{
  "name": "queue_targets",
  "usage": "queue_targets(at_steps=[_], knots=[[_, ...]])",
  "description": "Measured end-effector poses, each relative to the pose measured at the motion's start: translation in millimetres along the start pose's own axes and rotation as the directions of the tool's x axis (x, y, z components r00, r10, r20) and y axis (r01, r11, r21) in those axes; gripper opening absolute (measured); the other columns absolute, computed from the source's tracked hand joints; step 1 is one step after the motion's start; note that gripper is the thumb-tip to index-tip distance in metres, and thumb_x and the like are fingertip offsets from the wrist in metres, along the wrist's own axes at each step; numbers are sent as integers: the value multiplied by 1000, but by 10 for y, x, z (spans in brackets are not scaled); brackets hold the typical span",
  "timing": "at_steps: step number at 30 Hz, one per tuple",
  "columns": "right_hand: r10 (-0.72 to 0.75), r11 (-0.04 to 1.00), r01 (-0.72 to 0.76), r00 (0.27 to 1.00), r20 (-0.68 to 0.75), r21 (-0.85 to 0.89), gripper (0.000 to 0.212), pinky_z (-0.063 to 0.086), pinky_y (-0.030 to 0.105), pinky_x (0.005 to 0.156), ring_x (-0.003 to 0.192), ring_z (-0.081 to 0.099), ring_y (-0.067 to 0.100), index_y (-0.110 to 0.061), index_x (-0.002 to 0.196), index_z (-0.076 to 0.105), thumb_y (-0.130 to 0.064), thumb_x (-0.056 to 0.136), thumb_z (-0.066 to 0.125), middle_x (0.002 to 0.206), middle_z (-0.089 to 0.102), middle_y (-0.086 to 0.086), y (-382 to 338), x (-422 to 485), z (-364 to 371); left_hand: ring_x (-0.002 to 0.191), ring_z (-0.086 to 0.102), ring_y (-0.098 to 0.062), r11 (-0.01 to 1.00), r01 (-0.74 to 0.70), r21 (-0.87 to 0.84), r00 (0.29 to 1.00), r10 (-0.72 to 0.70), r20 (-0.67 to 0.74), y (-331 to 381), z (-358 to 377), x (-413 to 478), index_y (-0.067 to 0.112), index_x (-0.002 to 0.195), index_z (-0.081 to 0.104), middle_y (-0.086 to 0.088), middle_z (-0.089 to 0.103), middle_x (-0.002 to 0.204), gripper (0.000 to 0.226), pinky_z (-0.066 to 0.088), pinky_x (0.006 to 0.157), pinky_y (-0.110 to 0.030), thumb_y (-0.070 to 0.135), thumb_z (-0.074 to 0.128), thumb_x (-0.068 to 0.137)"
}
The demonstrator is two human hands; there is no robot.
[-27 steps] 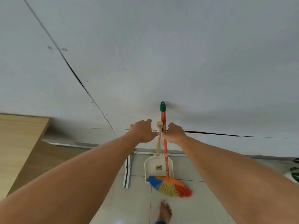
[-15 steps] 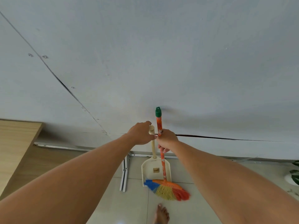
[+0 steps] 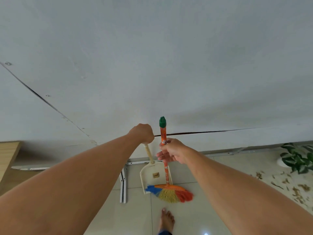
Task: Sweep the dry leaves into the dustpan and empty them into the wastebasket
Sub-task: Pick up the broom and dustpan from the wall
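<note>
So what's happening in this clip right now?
A person stands barefoot facing a white wall. The left hand is closed on the dustpan handle and the right hand grips the broom shaft; both tools are by the wall. Dry leaves lie scattered on the floor to the right, near a potted plant, not yet swept. No wastebasket is in view.

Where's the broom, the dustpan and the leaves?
broom [image 3: 171, 193], head view, on the bristles
dustpan [image 3: 152, 175], head view, on the cream pan
leaves [image 3: 298, 192], head view, scattered on the floor
</note>
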State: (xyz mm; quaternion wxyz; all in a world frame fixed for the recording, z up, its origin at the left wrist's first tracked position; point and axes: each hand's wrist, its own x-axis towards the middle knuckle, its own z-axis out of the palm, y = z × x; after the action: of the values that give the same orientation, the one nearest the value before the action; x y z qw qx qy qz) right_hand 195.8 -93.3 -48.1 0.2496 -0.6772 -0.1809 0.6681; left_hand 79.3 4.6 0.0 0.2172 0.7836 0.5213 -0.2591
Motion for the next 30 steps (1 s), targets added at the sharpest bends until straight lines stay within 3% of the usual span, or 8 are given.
queue_targets(at_steps=[4,6,9,12,18,21,25,30], knots=[[77,982,-82,996,33,171,32,61,38,68,79,73,32,-5,118,58,-1,96,35,92,74,24,145,-237,-17,68,67,-24,997,80,-18,978,-75,197,40,104,-155,-2,91,53,-15,59,87,21,56,65,-29,5,33,95],[141,955,-155,987,74,251,32,60,35,64,81,73,34,-3,116,61,-13,96,38,95,73,27,233,-342,-14,71,74,-25,987,137,-81,936,-102,336,13,242,-220,-10,124,47,-24,61,112,35,61,69,-31,4,29,97],[196,938,-216,976,99,272,39,61,33,59,82,74,34,-6,111,60,-40,96,48,96,73,27,409,-472,25,83,76,-28,958,245,-148,870,-149,470,-56,519,-355,-8,139,37,-28,65,118,45,62,76,-33,13,37,99],[231,952,-240,970,70,190,29,60,33,66,74,74,29,-9,104,58,-35,91,61,92,74,24,593,-659,110,65,74,-28,907,327,-266,843,-153,516,-135,803,-509,2,143,31,-28,61,116,49,59,49,-30,15,46,98],[286,951,-280,958,-31,130,21,59,29,57,69,74,29,1,95,61,6,82,45,79,65,15,1100,-1130,442,49,59,-13,848,304,-435,892,-93,443,-231,1273,-1009,6,130,47,-11,58,84,33,49,36,-20,14,49,98],[325,939,-310,941,-89,150,14,57,27,41,65,74,29,7,92,60,4,89,47,79,65,17,1441,-1367,660,56,54,-13,823,314,-473,887,-76,456,-271,1472,-1351,4,114,50,-9,54,75,17,51,39,-20,11,46,99],[300,954,-294,940,-165,60,25,50,22,35,47,70,22,10,116,54,2,96,41,82,67,20,1956,-1693,817,41,53,-12,720,385,-577,869,-73,490,-330,1752,-1754,1,103,52,-8,54,66,10,50,37,-19,7,45,99],[367,930,-364,917,-154,52,17,36,11,30,31,50,2,4,90,53,1,97,37,79,61,16,2396,-2164,722,22,40,-13,470,440,-765,881,-62,469,-160,1854,-2243,5,73,48,-5,47,37,22,36,37,-16,-4,44,93]])
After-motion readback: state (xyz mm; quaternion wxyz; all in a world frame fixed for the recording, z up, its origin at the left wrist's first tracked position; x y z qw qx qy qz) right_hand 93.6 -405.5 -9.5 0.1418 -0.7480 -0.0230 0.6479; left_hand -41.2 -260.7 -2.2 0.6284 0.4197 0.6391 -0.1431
